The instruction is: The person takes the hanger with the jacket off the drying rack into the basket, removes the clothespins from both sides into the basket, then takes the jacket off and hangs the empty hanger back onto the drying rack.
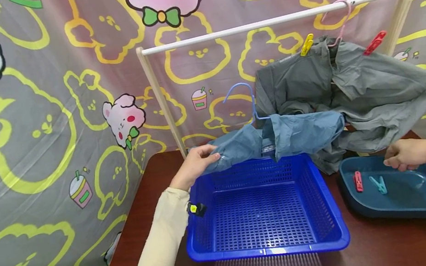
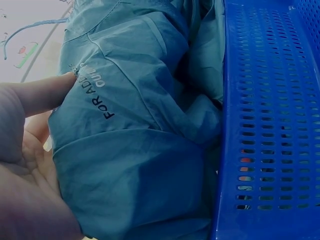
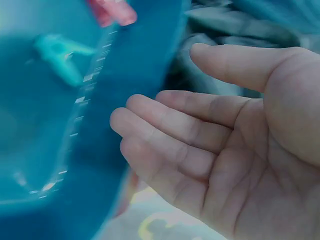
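Note:
My left hand pinches the left end of a blue garment between thumb and fingers. Printed lettering shows beside the thumb in the left wrist view. A light blue hanger rises from the garment's middle, its hook apart from the rail. The garment lies across the far rim of a blue plastic basket. Over a dark teal tray is my right hand, its palm bare and fingers loosely bent in the right wrist view. A red clothespin and a turquoise clothespin lie in that tray.
A white rail on wooden posts spans the back. Grey trousers hang from it on a pink hanger, with a yellow clothespin and a red one at the waist. Patterned cloth lines the walls behind the brown table.

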Available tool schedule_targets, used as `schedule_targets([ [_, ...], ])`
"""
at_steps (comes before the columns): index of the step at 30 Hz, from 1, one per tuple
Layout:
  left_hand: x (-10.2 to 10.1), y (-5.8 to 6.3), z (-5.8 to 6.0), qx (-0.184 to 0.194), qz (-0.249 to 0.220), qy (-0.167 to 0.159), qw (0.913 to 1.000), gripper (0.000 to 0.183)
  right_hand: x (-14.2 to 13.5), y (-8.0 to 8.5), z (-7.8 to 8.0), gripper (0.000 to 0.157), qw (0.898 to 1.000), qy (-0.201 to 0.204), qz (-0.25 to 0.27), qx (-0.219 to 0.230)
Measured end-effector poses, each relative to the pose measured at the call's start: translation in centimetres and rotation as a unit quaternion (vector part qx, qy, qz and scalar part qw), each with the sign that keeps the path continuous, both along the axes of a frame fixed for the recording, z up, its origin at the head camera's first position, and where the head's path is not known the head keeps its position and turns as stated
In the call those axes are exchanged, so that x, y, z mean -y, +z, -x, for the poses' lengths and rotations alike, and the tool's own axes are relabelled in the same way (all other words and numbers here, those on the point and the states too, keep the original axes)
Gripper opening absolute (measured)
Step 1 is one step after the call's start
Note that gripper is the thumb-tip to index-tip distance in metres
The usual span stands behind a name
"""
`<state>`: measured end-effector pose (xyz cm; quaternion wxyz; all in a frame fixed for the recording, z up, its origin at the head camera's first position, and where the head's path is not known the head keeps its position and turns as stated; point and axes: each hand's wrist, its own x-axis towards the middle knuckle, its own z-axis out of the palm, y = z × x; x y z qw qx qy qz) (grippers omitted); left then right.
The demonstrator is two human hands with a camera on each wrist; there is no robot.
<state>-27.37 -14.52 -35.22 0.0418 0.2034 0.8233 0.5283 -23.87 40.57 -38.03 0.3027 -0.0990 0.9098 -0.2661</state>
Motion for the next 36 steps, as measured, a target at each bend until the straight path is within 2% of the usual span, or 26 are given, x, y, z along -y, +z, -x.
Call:
schedule_targets([
  [6,0.0,0.2,-0.1,-0.009,-0.006,0.006,0.9999,0.022,2.0,3.9,-0.5,0.041,0.995,0.045,-0.059,-0.062],
  [8,0.1,0.2,-0.1,-0.010,-0.010,0.010,0.9999,0.021,3.0,5.1,-0.8,0.039,0.993,0.056,-0.062,-0.082],
  [12,0.2,0.3,-0.1,-0.015,-0.020,0.011,0.9996,0.019,5.6,6.9,-1.7,0.028,0.985,0.069,-0.056,-0.150],
  [17,0.3,0.6,-0.1,-0.025,-0.029,0.012,0.9992,0.017,8.7,8.5,-2.7,0.025,0.968,0.048,-0.018,-0.248],
  [19,0.3,0.6,-0.1,-0.029,-0.032,0.011,0.9990,0.017,9.8,8.9,-2.9,0.019,0.952,0.039,0.012,-0.302],
  [21,0.3,0.7,-0.1,-0.031,-0.036,0.010,0.9988,0.016,10.7,9.1,-2.9,0.012,0.928,0.039,0.035,-0.370],
  [23,0.2,0.8,0.0,-0.031,-0.038,0.010,0.9988,0.017,11.6,9.3,-2.7,0.007,0.899,0.033,0.054,-0.434],
  [26,0.2,1.1,-0.1,-0.027,-0.039,0.011,0.9988,0.018,12.8,9.6,-2.1,0.007,0.865,0.019,0.068,-0.497],
  [28,0.2,1.3,-0.3,-0.025,-0.036,0.011,0.9990,0.018,13.6,9.7,-1.7,0.008,0.850,0.010,0.079,-0.520],
  [32,0.0,2.7,-1.6,-0.026,-0.031,0.008,0.9992,0.019,15.3,9.7,-0.7,0.016,0.822,0.023,0.095,-0.561],
  [34,-0.2,3.4,-2.3,-0.028,-0.031,0.007,0.9991,0.019,16.1,9.5,-0.3,0.022,0.816,0.030,0.095,-0.569],
  [36,-0.3,3.6,-2.5,-0.027,-0.039,0.005,0.9989,0.019,16.7,9.2,0.1,0.027,0.821,0.034,0.084,-0.563],
])
